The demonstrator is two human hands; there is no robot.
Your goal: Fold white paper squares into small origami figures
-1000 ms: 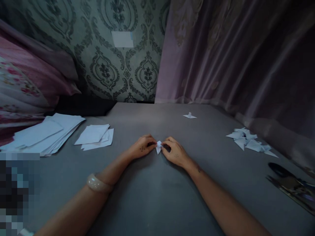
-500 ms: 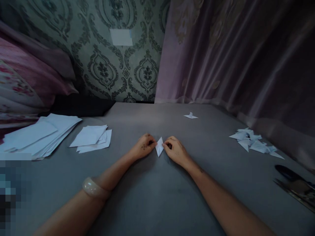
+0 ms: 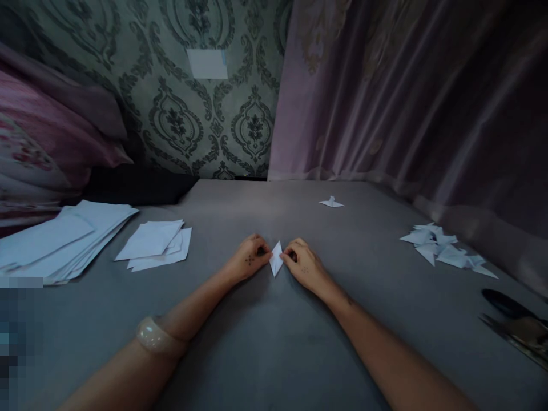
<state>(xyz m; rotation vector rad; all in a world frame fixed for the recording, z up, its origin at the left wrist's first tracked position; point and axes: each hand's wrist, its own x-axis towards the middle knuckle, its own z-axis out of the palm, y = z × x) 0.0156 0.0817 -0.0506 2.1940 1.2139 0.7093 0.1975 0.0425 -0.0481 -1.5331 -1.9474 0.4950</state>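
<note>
A small white sheet folded into a narrow diamond, a folded paper (image 3: 276, 260), stands between my two hands in the middle of the grey table. My left hand (image 3: 252, 255) pinches its left corner between thumb and forefinger. From the other side, my right hand (image 3: 303, 261) is closed in a pinch at the right edge of the paper. A pale bangle (image 3: 156, 338) circles my left forearm. Farther back, to the right, sits a single folded paper crane (image 3: 331, 202).
Square paper sheets (image 3: 156, 240) lie left of my hands, beside a larger paper stack (image 3: 81, 240). Several paper cranes (image 3: 445, 248) are heaped at the right. Scissors (image 3: 516, 322) rest at the right edge. A curtain (image 3: 368, 103) borders the table's far right.
Both hands stay at the folded paper, with my right fingers slightly farther left along it. The view has shifted a little; everything else lies as before.
</note>
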